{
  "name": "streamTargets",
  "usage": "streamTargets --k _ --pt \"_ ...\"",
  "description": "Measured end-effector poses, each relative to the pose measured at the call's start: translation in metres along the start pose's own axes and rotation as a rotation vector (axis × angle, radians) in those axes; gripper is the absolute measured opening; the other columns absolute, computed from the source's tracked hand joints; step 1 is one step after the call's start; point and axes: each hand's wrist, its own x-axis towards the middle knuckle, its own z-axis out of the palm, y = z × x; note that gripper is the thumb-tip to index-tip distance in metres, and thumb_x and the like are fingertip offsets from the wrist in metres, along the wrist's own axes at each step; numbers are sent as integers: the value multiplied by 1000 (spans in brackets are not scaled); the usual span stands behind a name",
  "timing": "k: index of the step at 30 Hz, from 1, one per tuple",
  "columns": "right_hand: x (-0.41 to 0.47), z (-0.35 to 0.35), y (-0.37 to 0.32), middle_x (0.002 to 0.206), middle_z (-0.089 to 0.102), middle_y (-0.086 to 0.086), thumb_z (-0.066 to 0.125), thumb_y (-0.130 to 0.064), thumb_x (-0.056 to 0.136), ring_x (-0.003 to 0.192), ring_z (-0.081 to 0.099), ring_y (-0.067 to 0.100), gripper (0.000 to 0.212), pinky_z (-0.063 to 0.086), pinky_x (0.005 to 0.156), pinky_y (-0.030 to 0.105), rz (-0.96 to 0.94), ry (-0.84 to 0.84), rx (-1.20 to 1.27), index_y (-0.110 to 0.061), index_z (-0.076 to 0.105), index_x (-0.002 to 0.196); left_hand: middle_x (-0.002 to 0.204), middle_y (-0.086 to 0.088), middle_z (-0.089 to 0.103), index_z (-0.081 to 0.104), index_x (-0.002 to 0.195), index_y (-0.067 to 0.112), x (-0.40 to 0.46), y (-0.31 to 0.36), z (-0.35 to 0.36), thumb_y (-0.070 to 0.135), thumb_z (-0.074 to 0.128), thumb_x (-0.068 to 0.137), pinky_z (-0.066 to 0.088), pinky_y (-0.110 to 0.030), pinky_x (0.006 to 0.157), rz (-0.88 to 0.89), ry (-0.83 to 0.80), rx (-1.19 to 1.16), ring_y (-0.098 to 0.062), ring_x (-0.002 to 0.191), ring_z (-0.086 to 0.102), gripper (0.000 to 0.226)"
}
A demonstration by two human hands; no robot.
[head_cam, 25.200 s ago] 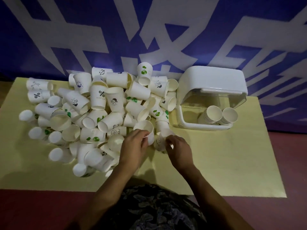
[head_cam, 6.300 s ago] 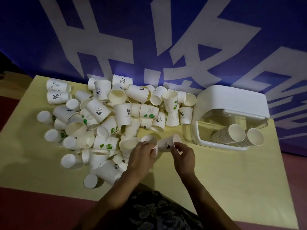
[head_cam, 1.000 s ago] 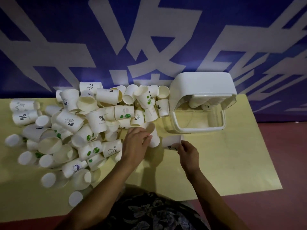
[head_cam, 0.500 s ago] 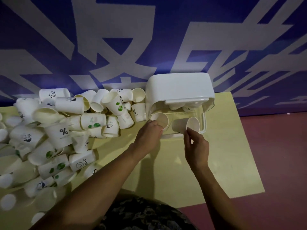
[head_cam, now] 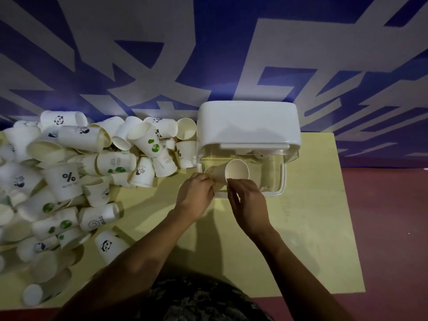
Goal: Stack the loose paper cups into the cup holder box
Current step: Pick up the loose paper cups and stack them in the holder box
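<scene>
The white cup holder box stands at the table's back with its lid raised over a clear tray. In the tray's open front lies a short stack of paper cups on its side, mouth towards me. My left hand grips the stack's narrow end from the left. My right hand pinches the lower rim of the front cup. A big pile of loose paper cups, some printed with pandas, green leaves or a percent sign, covers the table's left half.
The yellow table ends at the right over a dark red floor. A blue and white banner wall rises directly behind the box and pile. Loose cups lean against the box's left side.
Half a second ago each hand held its own cup at the box's front. Now the two cups sit together as one stack in the tray opening, with both hands on it.
</scene>
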Motion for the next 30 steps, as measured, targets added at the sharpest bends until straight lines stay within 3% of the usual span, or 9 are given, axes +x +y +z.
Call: streamTargets --k 6,10,13,16,20,25,30 --pt "7 23 2 89 69 3 60 -10 89 89 59 28 14 54 62 36 -73 -173 -151 -14 67 100 109 3 64 68 107 20 -28 -16 -9 23 48 92 45 -30 79 -140 80 4 -19 98 54 25" --pt "11 43 4 82 69 3 62 -7 81 82 61 32 16 45 67 35 -94 -253 -269 -16 69 91 109 4 64 67 108 22 -50 -27 -12 23 50 92 47 -30 78 -225 77 -16 -18 98 55 24" --pt "12 50 1 91 71 4 66 -8 79 89 63 32 21 46 72 37 -77 -244 -316 -17 71 97 107 5 63 67 109 23 -66 -34 -16 24 50 93 44 -28 76 -244 96 -31 -16 98 55 23" --pt "9 49 -12 104 70 6 69 -10 78 99 61 34 25 49 79 42 -80 -185 -281 -15 69 103 106 5 64 66 110 24 -82 -44 -25 25 50 93 44 -28 75 -253 144 -29 -16 96 56 24" --pt "-7 58 -42 101 69 5 65 -9 82 96 60 31 22 51 78 40 -128 -186 -151 -13 68 103 106 3 64 65 111 24 -110 -64 -35 25 51 91 49 -32 78 -281 148 -64 -18 97 57 24" --pt "-57 94 -93 106 69 2 59 -12 87 100 61 26 25 53 76 36 -144 -334 -15 -17 68 110 109 5 64 65 113 27 -156 -103 -42 27 53 91 51 -31 77 -310 141 -87 -17 98 59 25" --pt "-103 136 -146 117 65 0 49 -19 87 110 57 24 34 52 84 36 -173 -536 62 -22 65 117 105 4 68 67 107 25 -211 -156 -47 26 56 89 52 -34 79 -360 172 -118 -17 95 61 21"
